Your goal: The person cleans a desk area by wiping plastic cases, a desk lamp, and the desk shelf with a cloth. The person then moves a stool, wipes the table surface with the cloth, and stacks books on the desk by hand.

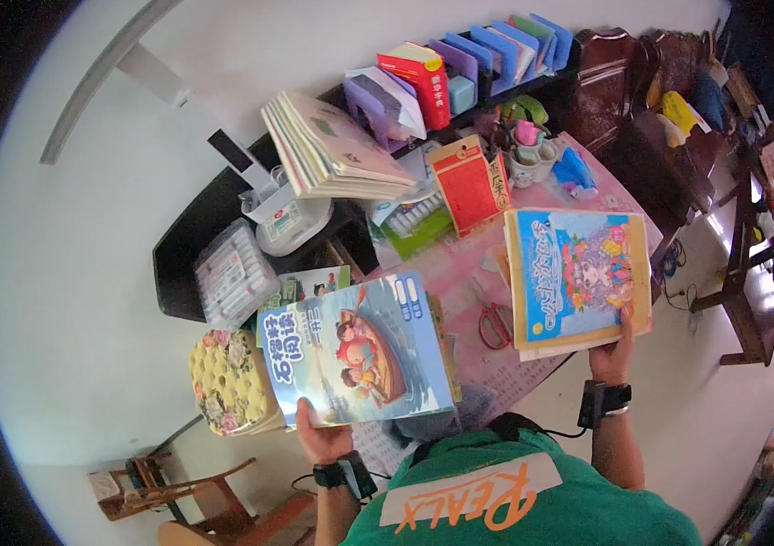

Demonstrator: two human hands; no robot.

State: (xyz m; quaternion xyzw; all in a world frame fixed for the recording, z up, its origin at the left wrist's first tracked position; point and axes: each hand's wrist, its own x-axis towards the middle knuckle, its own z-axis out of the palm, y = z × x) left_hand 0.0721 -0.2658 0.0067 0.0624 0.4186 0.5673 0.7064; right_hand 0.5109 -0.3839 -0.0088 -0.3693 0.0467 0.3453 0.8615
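Observation:
My left hand [322,439] grips the lower left edge of a blue book [359,355] with a boat picture on its cover; other books or papers lie under it. At the right, my right hand [613,353] holds a stack topped by a light blue book [580,278] with a cartoon figure, its thumb on the bottom edge. The two stacks are apart. Between them, red-handled scissors [496,326] lie on the pink table cover [470,364].
Behind stand a pile of books [337,150], a red book [423,86], blue file dividers [496,59] and a red packet [469,187]. A marker case [234,273] sits left, above a floral stool [227,382]. Cups [525,168] stand at the back.

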